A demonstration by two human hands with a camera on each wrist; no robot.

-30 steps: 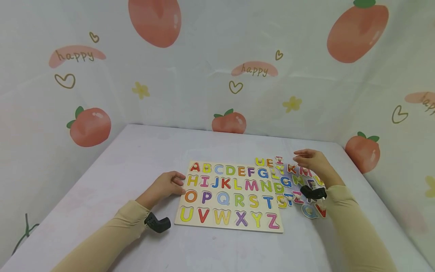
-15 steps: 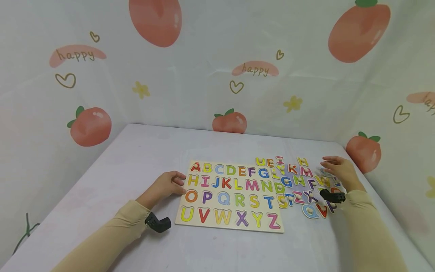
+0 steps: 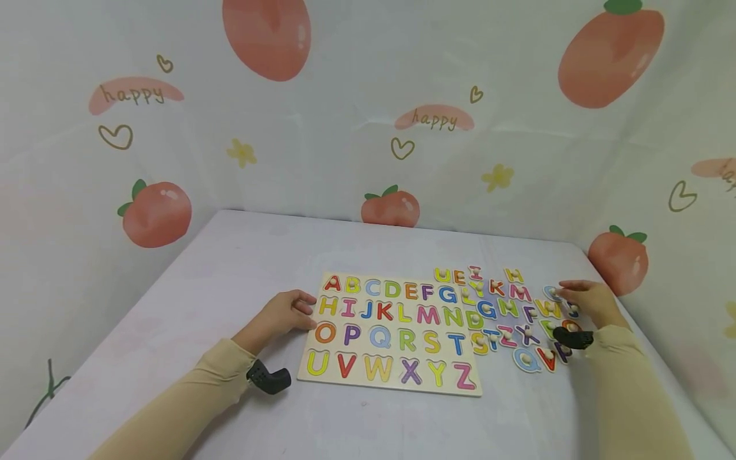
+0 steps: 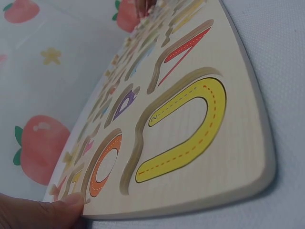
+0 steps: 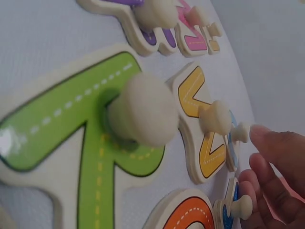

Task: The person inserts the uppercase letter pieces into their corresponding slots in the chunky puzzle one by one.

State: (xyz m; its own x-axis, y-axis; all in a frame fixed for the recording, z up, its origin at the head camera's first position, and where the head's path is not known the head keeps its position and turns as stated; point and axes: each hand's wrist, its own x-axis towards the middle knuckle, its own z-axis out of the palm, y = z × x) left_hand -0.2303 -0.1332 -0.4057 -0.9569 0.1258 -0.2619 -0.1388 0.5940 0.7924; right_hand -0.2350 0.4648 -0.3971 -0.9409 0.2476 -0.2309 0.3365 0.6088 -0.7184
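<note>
The alphabet board (image 4: 238, 176) lies with the left hand (image 3: 285, 314) at its left edge, fingers relaxed. Right of the board, the right hand (image 3: 593, 301), fingers slightly parted, might jostle the yellow W (image 3: 549, 310) or lose the light-blue piece (image 3: 547, 292) by pinching its knob (image 5: 242, 132) off-centre.

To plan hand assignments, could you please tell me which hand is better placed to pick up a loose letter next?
Probably the right hand: its fingers are near the knob of a light blue letter, among loose letters. The left hand is at the left edge of the board, away from them.
</note>
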